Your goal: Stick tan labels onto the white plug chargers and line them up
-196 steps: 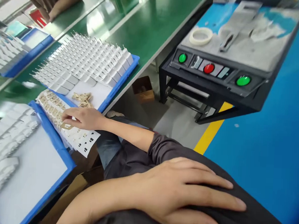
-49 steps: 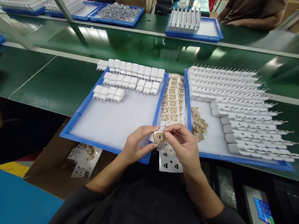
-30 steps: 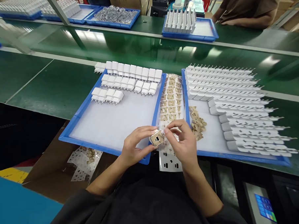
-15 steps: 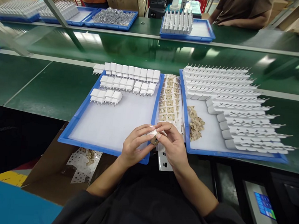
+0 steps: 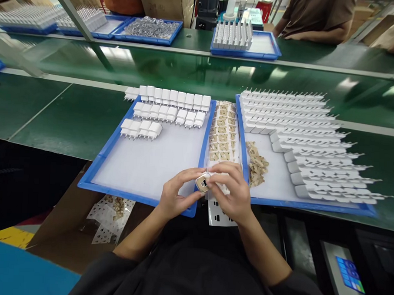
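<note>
Both hands meet at one white charger [image 5: 202, 182], which sits between their fingertips. Left hand [image 5: 175, 193] is clamped on it, fingers along the upper side and thumb below; the end turned toward the camera bears a tan film and a dark port. Right hand [image 5: 232, 193] has bent fingers, with the tips at the right edge of that end; whether they grip the charger or only touch it cannot be told.

Directly beyond the hands, a sheet of tan stickers [image 5: 222, 133] runs away between two blue trays. Its near end, with dark cut-outs, shows below the right hand.

Beyond and to the left of the left hand, the left tray [image 5: 147, 165] carries three rows of white plugs [image 5: 167, 113], prongs toward the hands. To the right of the right hand, the right tray [image 5: 275, 181] carries dense rows of pronged white units [image 5: 302, 139]; crumpled tan pieces [image 5: 257, 167] lie at its near-hand side. Below and left of the left hand, a cardboard box [image 5: 60, 241] contains perforated sheets [image 5: 106, 221].
</note>
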A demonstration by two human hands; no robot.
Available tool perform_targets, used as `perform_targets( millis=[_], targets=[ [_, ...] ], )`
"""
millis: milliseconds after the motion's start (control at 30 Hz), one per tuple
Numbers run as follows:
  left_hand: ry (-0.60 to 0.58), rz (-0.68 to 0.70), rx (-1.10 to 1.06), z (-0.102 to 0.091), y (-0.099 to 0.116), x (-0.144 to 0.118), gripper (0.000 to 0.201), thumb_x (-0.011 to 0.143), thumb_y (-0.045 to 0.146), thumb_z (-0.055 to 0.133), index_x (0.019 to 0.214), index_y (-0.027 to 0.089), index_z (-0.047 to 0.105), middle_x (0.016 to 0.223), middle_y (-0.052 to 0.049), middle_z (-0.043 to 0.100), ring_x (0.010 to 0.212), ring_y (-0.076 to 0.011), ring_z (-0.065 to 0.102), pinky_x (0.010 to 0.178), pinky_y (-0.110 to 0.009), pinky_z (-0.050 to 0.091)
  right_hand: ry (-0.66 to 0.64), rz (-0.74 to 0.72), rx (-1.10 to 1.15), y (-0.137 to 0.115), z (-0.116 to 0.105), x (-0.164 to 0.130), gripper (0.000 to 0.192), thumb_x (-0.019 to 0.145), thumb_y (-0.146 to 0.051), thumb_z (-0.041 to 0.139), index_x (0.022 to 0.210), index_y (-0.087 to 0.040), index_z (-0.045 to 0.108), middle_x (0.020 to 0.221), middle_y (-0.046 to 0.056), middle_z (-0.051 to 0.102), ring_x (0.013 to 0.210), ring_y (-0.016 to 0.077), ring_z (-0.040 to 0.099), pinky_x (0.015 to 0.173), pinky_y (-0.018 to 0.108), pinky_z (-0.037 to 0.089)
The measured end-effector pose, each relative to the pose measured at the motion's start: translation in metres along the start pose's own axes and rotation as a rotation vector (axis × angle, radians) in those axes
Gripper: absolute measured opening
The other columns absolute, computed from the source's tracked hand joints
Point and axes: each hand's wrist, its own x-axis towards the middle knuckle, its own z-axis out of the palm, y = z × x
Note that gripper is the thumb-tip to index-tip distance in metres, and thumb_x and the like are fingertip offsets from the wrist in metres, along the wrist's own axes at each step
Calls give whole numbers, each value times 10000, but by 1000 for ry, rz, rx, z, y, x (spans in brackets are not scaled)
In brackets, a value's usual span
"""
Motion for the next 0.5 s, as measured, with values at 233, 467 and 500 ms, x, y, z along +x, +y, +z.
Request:
perform_targets(
  millis=[233,467,500],
  targets=[
    [-10,-245,197,-21,19,11,355,893,253,675,1240,211,614,1220,-91,696,1078,-212,692,910,-321,603,149,194,78,26,-53,-28,130,888,-165,659,980,-256,674,853,18,702,842,190,678,765,352,562],
    [-109,-182,1037,-86,-34,86,296,881,402,640,1061,173,696,992,-106,732,990,-293,645,814,-395,555,171,536,-607,68,-109,-51,266,868,-487,642,940,-243,721,926,65,752,812,246,691,633,350,530],
    [-136,-195,1120,-94,-46,98,284,884,405,628,1025,171,705,968,-114,732,1014,-312,625,829,-411,542,167,534,-623,70,-110,-53,278,873,-494,628,950,-243,719,920,65,754,802,246,690,614,344,525]
  ],
)
